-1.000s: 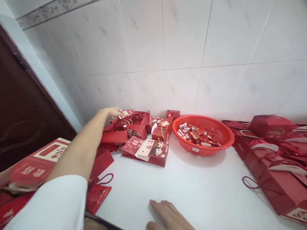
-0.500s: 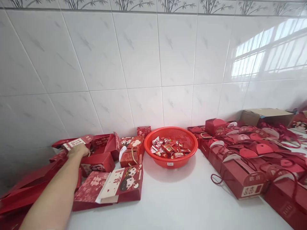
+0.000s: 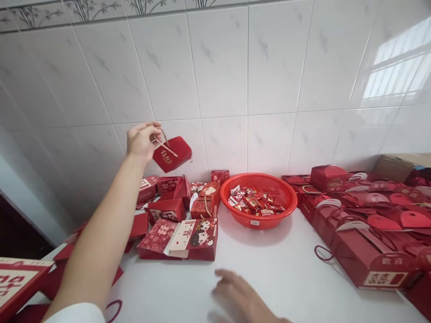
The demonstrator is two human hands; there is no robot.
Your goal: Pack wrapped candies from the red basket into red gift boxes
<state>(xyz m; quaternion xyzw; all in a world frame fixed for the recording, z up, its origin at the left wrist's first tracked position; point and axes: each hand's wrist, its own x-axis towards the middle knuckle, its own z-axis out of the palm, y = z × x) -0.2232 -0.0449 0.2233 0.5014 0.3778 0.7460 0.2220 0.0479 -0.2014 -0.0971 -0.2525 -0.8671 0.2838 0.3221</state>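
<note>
My left hand (image 3: 143, 141) is raised at the left, closed on the cord handles of a small red gift box (image 3: 175, 154). The box hangs tilted in the air, gold characters on its side, above other red boxes. Low in the middle, my right hand (image 3: 237, 296) is over the white table (image 3: 269, 260), slightly blurred, its fingers stretched out with nothing in them. Ahead of it lies a flat red box (image 3: 202, 240) printed with two cartoon figures. An orange-red plastic basket (image 3: 259, 223) behind holds wrapped candies (image 3: 252, 202).
Many red gift boxes (image 3: 367, 255) with cord handles crowd the right side. More red boxes (image 3: 168, 209) stand by the wall at the left. A large red box (image 3: 20, 282) sits at the lower left. The tiled wall (image 3: 269, 67) rises behind, and a cardboard box (image 3: 393, 170) is at the far right.
My left hand has risen from among the left-hand boxes, lifting the small box by its handles. My right hand has come into view at the bottom. The view has shifted left.
</note>
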